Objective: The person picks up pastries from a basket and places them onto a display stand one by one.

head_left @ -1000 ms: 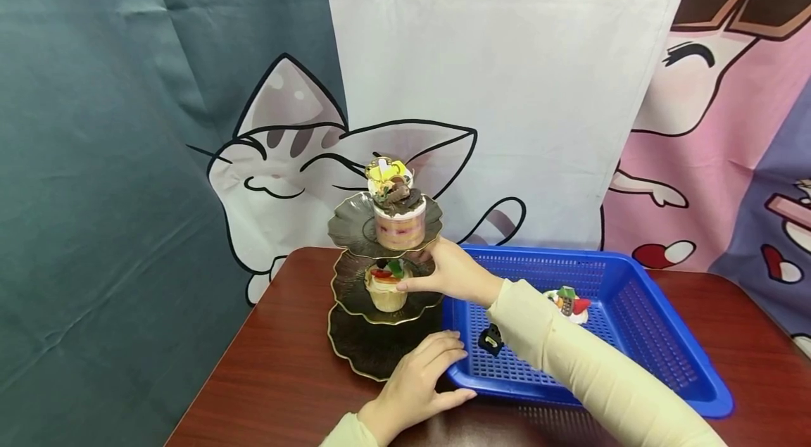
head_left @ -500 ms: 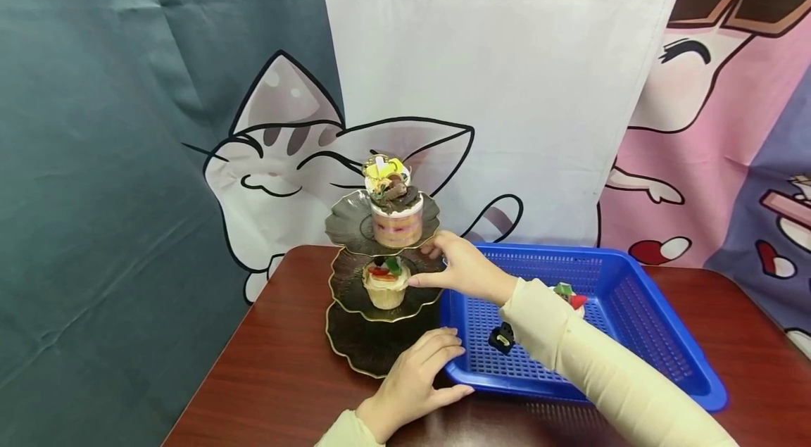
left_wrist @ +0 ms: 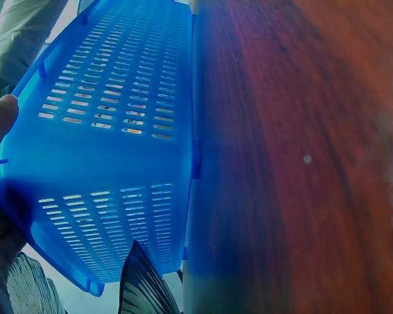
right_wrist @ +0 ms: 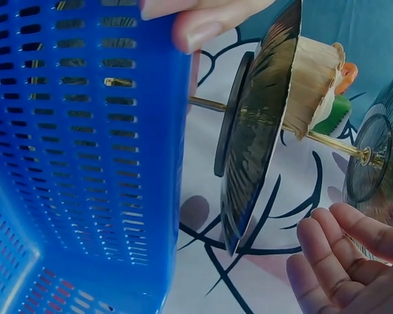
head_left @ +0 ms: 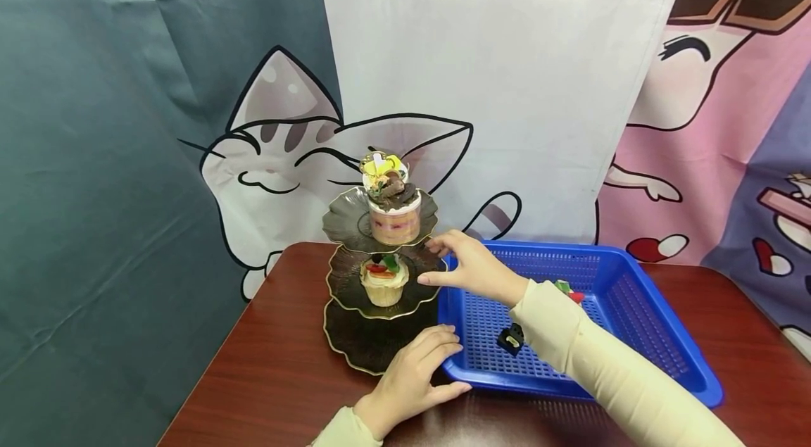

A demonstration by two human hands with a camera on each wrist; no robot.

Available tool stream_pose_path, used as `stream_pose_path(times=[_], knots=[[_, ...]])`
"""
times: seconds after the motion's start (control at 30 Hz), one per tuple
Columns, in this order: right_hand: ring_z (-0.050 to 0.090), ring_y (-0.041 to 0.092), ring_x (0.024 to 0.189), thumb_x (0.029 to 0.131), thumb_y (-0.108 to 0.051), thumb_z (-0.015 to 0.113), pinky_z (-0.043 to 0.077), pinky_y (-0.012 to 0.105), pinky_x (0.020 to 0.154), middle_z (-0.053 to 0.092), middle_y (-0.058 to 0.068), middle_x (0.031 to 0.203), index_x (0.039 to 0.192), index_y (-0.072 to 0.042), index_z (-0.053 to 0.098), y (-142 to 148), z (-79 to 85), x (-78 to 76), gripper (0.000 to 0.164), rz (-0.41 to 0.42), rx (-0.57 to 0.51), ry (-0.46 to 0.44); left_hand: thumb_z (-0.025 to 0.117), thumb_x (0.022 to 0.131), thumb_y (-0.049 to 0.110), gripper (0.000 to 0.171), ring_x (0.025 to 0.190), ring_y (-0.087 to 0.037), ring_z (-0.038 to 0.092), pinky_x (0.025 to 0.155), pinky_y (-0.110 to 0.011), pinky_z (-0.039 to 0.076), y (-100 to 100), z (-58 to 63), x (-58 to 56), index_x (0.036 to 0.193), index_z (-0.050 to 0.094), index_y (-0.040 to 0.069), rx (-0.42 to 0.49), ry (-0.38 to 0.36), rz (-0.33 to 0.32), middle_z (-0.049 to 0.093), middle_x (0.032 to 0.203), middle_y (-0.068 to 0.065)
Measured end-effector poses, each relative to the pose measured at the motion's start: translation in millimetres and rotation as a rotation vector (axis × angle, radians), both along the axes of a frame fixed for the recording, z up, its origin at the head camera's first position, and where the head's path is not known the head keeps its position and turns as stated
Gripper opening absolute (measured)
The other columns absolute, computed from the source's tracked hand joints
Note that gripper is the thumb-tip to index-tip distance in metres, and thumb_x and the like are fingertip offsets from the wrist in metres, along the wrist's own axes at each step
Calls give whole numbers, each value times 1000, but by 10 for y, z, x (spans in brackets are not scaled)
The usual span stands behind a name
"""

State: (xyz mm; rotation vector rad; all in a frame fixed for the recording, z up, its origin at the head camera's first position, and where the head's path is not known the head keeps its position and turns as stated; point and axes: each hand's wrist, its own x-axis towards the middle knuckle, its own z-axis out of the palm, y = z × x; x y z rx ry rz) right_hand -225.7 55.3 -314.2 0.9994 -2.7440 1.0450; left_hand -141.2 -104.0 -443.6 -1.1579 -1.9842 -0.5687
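Note:
A three-tier dark plate stand [head_left: 345,222] with gilt edges stands left of a blue basket [head_left: 526,385]. On its middle plate sits a cupcake [head_left: 384,285] topped with fruit. The top plate bears a layered cake cup [head_left: 395,225] with chocolate on it, and a yellow-topped dessert [head_left: 380,167] behind. My right hand [head_left: 478,269] hovers right of the cupcake, fingers spread, touching nothing; the right wrist view shows its fingers [right_wrist: 354,261] near the stand. My left hand [head_left: 408,380] holds the basket's near left corner, fingers over the rim and thumb [left_wrist: 1,121] along the front.
Inside the basket lies a dessert [head_left: 572,292] with red and green topping, partly hidden by the right sleeve. A small black device [head_left: 510,339] shows under the right wrist. The wooden table [head_left: 253,355] meets a cartoon-printed curtain [head_left: 507,81] behind.
My right hand has drawn back to the right from the cupcake, widening the gap. The cupcake stays on the middle plate. My left hand keeps its place on the basket corner.

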Motion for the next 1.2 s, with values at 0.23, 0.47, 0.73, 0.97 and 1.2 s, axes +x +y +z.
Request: stream_pose_path(times=[0.23,0.47,0.73,0.97,1.2], knots=[[58,26,108,81,-43,74,50,44,92,60,10,120,129,-6,56,91,-40,-1,63,-9,-16,-13,79,76,40,44,112,-20,62,104,-23,47,5,-17,9,103,67,7,2,-10,1,66,107,-1],[58,24,108,81,-45,73,50,46,94,61,9,119,129,-7,56,211,-69,-23,63,-21,-28,-22,79,76,40,45,112,-21,62,104,-24,47,10,-28,6,103,67,7,1,-10,2,66,108,-2],[60,24,107,81,-39,74,51,45,95,63,8,117,123,-9,59,326,-104,-45,54,-33,-61,11,80,74,41,46,115,-18,60,105,-24,46,11,-30,9,103,67,7,5,-12,9,66,108,-2],[62,24,107,82,-38,74,51,45,94,64,7,115,125,-10,59,443,-107,-59,53,-55,-58,30,81,74,40,47,113,-20,61,105,-24,46,9,-23,9,104,67,7,4,-11,6,66,108,-2],[61,28,109,84,-39,72,51,48,95,63,8,118,127,-10,57,569,-124,-96,54,-87,-42,21,81,74,39,47,115,-19,60,104,-25,47,-15,9,-14,105,67,6,-2,0,10,66,108,-2]])
